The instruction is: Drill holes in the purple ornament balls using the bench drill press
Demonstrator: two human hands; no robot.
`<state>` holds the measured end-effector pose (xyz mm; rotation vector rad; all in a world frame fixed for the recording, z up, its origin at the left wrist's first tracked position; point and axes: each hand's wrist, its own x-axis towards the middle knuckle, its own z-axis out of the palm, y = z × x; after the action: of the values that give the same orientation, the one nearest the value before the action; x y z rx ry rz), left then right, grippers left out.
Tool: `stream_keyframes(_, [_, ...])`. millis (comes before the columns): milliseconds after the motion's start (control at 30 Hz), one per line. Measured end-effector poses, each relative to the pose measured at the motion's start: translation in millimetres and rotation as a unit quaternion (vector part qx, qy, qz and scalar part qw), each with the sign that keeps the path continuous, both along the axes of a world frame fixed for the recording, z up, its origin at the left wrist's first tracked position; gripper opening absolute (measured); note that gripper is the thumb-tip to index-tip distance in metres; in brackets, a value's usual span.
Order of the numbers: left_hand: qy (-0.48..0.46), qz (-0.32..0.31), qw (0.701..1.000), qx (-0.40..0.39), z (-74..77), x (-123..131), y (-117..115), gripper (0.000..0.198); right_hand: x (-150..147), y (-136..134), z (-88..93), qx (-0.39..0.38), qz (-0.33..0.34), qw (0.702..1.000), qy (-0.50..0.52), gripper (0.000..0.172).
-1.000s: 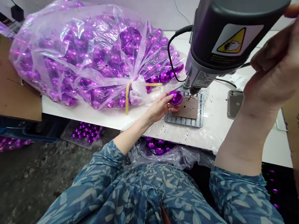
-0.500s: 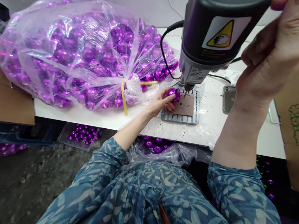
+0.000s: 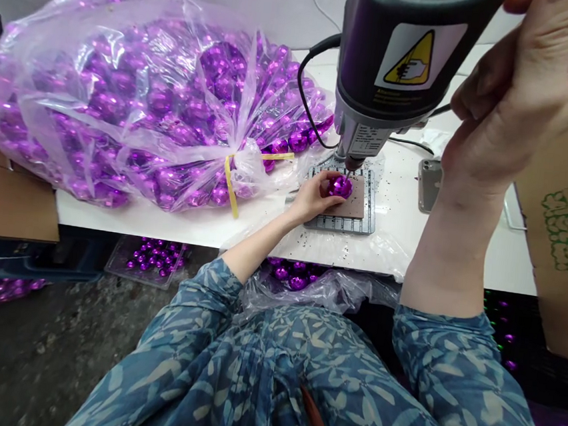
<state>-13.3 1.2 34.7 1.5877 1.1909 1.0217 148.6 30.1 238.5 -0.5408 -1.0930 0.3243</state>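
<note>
My left hand (image 3: 313, 197) pinches a shiny purple faceted ball (image 3: 339, 187) between thumb and fingers. The ball sits over a brown board (image 3: 352, 206) on the slotted metal base (image 3: 369, 222) of a bench drill press (image 3: 401, 63). Directly above the ball is the drill chuck (image 3: 354, 163), with its thin bit at or very near the ball's top; contact is hard to make out. High on the right, my right hand (image 3: 521, 88) is curled round the drill press lever, whose grip is mostly hidden by the fingers.
A large clear bag of purple balls (image 3: 143, 106), tied with yellow ribbon, fills the table's left. A phone (image 3: 429, 185) lies right of the base. Cardboard boxes (image 3: 562, 246) flank both sides. More balls (image 3: 298, 278) lie in plastic below the table edge.
My left hand has shifted the ball rightward from beside the bit to beneath it, covering the hole in the board. My right hand stays on the lever; the view has shifted slightly.
</note>
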Motion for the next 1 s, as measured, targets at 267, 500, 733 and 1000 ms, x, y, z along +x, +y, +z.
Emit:
stream_keyframes(267, [0.061,0.036,0.992,0.101,-9.4,7,-9,0.055,2,-6,0.6,0.006,0.026,1.0,-0.003,0.036])
stream_keyframes(500, [0.047,0.028,0.994,0.097,-15.7,8,-7,0.055,3,-16,-12.6,0.055,0.012,0.998,-0.012,0.034])
stream_keyframes(733, [0.046,0.019,0.993,0.109,-22.4,8,-5,0.058,5,-28,-29.2,0.038,-0.024,0.999,-0.007,0.043])
stream_keyframes(1000, [0.055,0.012,0.99,0.129,-24.5,6,-5,0.055,10,-21,-52.0,0.091,-0.045,0.995,0.002,0.044])
